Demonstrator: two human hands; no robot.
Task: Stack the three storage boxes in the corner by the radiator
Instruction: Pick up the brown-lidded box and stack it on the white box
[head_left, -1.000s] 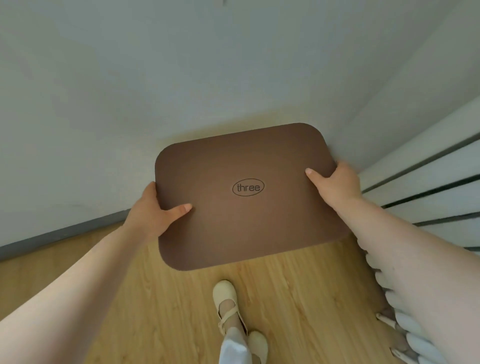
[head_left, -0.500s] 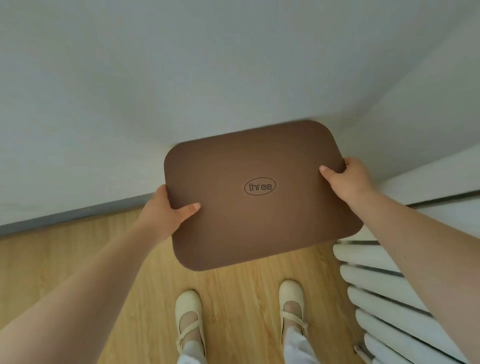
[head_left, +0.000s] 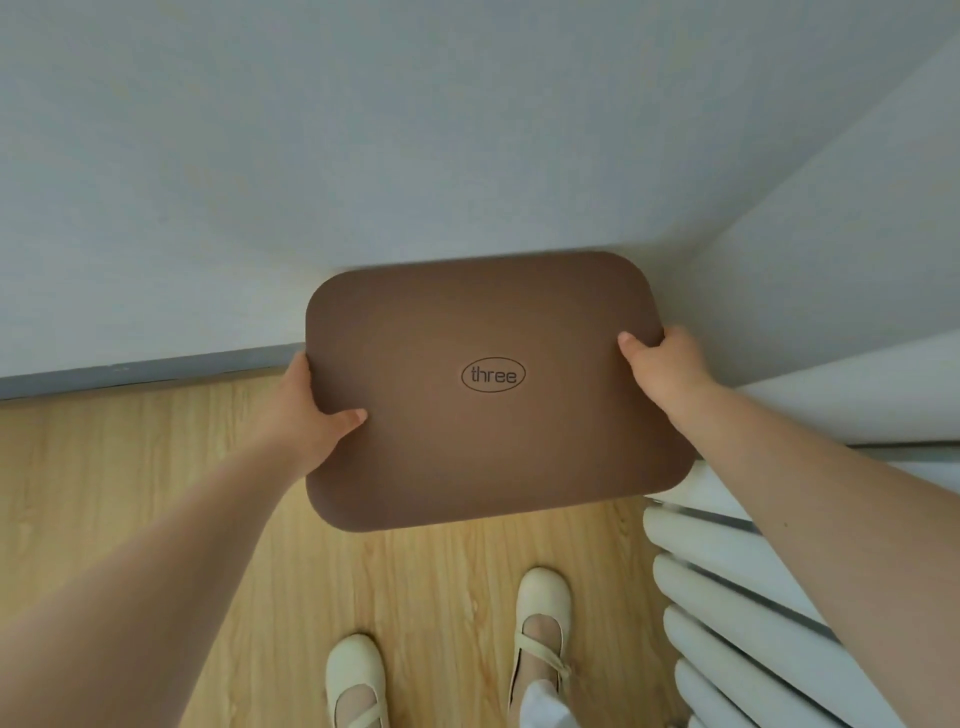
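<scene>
A brown storage box (head_left: 447, 447) with a rounded lid marked "three" fills the middle of the view, close to the room corner. My left hand (head_left: 311, 415) grips its left edge, thumb on the lid. On the opposite edge my right hand (head_left: 665, 369) holds on, thumb on top too. The lid hides whatever is below the box, so I cannot see other boxes or whether it rests on anything.
A white radiator (head_left: 737, 597) runs along the right, touching distance from the box's right corner. White walls meet behind the box, with a grey skirting board (head_left: 145, 371) at left. My two feet in cream shoes (head_left: 540, 613) stand on the wooden floor (head_left: 130, 493).
The box has moved further toward the corner and the radiator, both hands still holding it. My feet have come up side by side beneath it.
</scene>
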